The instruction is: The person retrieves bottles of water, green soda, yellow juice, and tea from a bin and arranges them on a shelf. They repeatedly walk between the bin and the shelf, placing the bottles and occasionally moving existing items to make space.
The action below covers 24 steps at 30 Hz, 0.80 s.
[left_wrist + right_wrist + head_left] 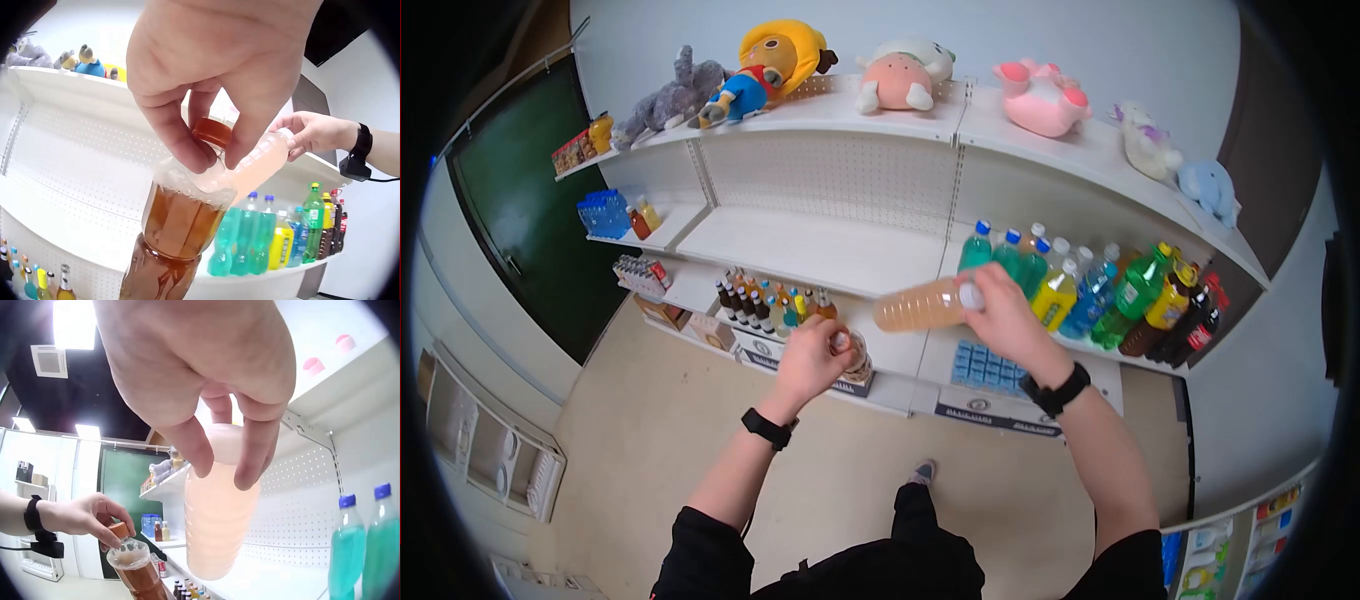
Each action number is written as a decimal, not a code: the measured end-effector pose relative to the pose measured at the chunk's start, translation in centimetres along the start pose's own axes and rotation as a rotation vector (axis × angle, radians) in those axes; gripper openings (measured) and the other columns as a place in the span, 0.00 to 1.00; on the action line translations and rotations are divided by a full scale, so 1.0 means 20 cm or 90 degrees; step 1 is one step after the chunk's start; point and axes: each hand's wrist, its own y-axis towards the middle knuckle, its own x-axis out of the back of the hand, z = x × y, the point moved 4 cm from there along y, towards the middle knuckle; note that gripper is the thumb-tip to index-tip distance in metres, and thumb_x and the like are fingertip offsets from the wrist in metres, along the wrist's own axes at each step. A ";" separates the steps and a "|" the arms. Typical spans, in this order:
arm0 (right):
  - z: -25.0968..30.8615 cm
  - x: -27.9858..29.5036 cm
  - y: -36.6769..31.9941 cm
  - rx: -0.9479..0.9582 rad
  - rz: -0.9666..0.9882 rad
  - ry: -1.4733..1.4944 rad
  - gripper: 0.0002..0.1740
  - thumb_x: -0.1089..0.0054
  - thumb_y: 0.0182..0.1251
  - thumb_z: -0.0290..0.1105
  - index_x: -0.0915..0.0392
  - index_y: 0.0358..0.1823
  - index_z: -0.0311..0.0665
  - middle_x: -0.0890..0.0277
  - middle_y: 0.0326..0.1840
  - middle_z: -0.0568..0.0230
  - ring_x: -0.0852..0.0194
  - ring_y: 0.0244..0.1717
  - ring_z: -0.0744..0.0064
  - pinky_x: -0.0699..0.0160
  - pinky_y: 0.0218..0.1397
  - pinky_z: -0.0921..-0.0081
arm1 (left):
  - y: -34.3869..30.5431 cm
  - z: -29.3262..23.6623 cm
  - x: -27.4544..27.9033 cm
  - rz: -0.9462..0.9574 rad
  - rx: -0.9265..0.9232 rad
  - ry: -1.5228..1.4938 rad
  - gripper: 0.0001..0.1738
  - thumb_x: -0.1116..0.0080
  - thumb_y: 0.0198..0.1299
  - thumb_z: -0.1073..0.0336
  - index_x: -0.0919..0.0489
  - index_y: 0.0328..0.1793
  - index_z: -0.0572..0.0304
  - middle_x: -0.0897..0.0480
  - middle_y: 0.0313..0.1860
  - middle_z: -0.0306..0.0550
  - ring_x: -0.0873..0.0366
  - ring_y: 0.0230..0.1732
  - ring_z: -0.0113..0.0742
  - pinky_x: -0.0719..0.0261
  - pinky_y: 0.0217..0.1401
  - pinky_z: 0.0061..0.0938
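Observation:
My left hand (808, 360) pinches the orange-red cap of a clear bottle of brown liquid (181, 219), which hangs below the fingers. In the left wrist view the fingertips (212, 150) close round the cap. My right hand (1012, 318) grips a ribbed bottle of pale pinkish liquid (219, 519) by its whitish cap; in the head view this bottle lies tilted nearly sideways, its base toward the left hand. Both bottles are in the air in front of the shelves.
A white shelf unit (820, 240) spans the front. Green, yellow, blue and dark bottles (1135, 295) line its right middle shelf, small bottles (745, 305) and blue cans (990, 368) the lower ones. Plush toys (900, 80) sit on top. A dark green door (525, 210) is at left.

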 end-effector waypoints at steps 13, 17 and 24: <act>-0.68 0.02 1.11 -0.100 0.142 -0.142 0.21 0.34 0.55 0.29 0.23 0.52 0.35 0.22 0.50 0.46 0.23 0.54 0.48 0.23 0.58 0.61 | 1.21 0.14 -0.24 -0.027 -0.006 -0.039 0.13 0.35 0.47 0.65 0.16 0.38 0.65 0.19 0.35 0.58 0.19 0.38 0.56 0.19 0.45 0.39; -0.84 0.03 1.16 -0.220 0.171 -0.176 0.22 0.35 0.60 0.35 0.25 0.55 0.35 0.23 0.56 0.45 0.25 0.59 0.49 0.27 0.63 0.63 | 1.44 0.20 -0.48 0.003 -0.057 -0.088 0.12 0.36 0.48 0.66 0.15 0.38 0.63 0.18 0.36 0.58 0.18 0.39 0.56 0.18 0.47 0.41; -1.02 0.03 1.13 -0.198 0.160 -0.311 0.17 0.40 0.63 0.38 0.19 0.48 0.35 0.18 0.49 0.50 0.20 0.52 0.51 0.24 0.58 0.61 | 1.71 0.22 -0.88 0.086 -0.098 -0.168 0.12 0.34 0.48 0.65 0.14 0.39 0.63 0.16 0.38 0.60 0.17 0.41 0.56 0.18 0.47 0.40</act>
